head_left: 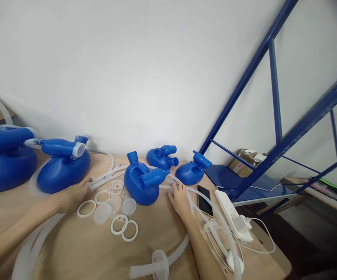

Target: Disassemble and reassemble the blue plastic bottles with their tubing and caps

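Several blue plastic urinal bottles stand on the brown-covered table. My left hand [72,196] is beside the second bottle [63,171] from the left, its fingers closed around pale flexible tubing [105,177]. Partly hidden by that hand, the tubing also comes out below the wrist. To the right of the middle bottle [142,186], which is uncapped, my right hand [180,200] rests on more tubing, thumb apart from the fingers. White sealing rings [86,209] and translucent discs [102,213] lie between my hands. A tube with a round flange [160,264] is at the front.
Two uncapped blue bottles [189,173] are near the wall. Right of my right arm are a phone [205,200], a white power strip [229,214] with a charger, and cables. Beyond the table's right edge stands a blue metal frame [276,93].
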{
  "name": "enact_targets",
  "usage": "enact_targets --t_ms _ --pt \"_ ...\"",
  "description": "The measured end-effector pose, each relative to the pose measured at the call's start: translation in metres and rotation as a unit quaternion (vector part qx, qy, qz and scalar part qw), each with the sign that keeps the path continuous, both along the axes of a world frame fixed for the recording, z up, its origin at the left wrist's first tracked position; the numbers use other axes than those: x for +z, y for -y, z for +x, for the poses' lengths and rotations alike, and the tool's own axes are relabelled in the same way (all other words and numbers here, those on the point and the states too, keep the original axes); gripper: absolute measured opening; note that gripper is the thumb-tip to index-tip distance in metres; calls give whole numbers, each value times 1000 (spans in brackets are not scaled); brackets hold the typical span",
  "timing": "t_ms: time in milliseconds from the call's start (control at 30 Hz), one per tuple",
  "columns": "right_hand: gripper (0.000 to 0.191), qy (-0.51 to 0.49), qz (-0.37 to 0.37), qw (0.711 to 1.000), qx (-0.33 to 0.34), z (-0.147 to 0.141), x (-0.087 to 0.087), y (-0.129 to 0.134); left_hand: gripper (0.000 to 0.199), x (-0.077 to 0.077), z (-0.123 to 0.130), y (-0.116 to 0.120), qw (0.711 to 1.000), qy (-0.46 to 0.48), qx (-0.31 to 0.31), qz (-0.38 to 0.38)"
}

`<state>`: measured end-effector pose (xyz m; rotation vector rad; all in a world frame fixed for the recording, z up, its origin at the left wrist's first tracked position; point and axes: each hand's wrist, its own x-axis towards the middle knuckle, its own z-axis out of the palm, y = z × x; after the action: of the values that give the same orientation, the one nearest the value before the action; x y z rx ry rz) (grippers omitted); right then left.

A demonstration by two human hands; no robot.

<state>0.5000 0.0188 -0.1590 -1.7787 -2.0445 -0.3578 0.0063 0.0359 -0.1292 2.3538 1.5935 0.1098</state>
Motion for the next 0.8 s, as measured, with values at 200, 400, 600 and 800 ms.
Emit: enact_targets --t_ms 200,400,600,800 --pt "45 -31 4 999 19 11 5 3 24 -4 1 7 1000 -18 -2 -25" --pt "71 -255 -39 964 -63 51 31 -22 33 -5 -3 11 998 43 -32 -15" --pt "82 -268 -27 946 -181 80 51 -70 30 -5 -5 5 998 43 -37 -30" --pt "71 -277 -20 937 -211 70 53 -109 32 6 -2 7 999 11 -1 -35"
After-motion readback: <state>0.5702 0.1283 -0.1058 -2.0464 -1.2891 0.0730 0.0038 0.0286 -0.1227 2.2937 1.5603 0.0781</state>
